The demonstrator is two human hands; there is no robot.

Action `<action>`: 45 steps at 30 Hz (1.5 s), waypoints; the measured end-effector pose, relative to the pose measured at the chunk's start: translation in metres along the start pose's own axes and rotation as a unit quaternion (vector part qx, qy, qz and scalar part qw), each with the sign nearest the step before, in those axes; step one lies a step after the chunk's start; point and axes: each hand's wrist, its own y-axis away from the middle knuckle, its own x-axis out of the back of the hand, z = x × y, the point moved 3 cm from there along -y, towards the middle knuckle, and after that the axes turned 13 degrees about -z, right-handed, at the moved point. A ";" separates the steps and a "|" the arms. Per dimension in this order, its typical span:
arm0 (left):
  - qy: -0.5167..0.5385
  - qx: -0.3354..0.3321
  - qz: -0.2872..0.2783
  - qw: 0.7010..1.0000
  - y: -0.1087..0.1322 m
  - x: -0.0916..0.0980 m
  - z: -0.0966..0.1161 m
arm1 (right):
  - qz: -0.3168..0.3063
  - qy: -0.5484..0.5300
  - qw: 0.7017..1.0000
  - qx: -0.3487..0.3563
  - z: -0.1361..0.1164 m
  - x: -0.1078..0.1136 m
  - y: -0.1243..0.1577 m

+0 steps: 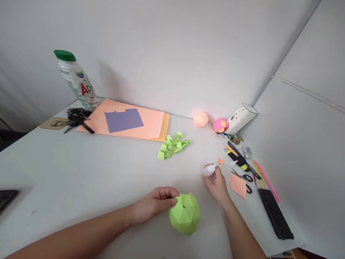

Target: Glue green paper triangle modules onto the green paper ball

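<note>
A green folded-paper ball (185,216) made of triangular facets sits near the front of the table. My left hand (159,200) pinches its upper left edge between thumb and fingers, beside a small dark gap in the paper. To the right, my right hand (217,183) is wrapped round a small white glue bottle (208,169) with a pointed tip, apart from the ball. Beyond both hands lies a loose heap of small green folded paper pieces (169,147).
Peach paper sheets (126,122) and a tall white bottle (78,84) stand at the back left. Against the wall are a glowing peach ball (201,119) and a pink paper ball (220,125). Scissors (247,177), pens (238,158) and a black case (275,214) line the right side.
</note>
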 end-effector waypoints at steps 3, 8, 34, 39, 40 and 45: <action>0.000 -0.011 0.001 1.000 -0.001 0.000 0.000 | -0.022 -0.009 0.998 0.052 -0.014 0.002 0.009; -0.008 0.000 0.020 1.000 -0.001 -0.001 0.002 | 0.010 -0.148 0.984 0.100 -0.027 0.013 0.032; -0.043 0.007 -0.053 0.998 -0.005 -0.002 0.002 | -0.107 -0.255 0.937 0.214 -0.057 -0.031 0.042; -0.052 0.006 -0.050 0.997 -0.005 -0.002 0.002 | -0.088 -0.225 0.942 0.235 -0.058 -0.033 0.044; -0.055 0.007 -0.049 0.997 -0.005 -0.002 0.002 | -0.085 -0.220 0.943 0.236 -0.058 -0.033 0.045; -0.055 0.008 -0.052 0.997 -0.005 -0.002 0.002 | -0.062 -0.205 0.945 0.246 -0.058 -0.033 0.047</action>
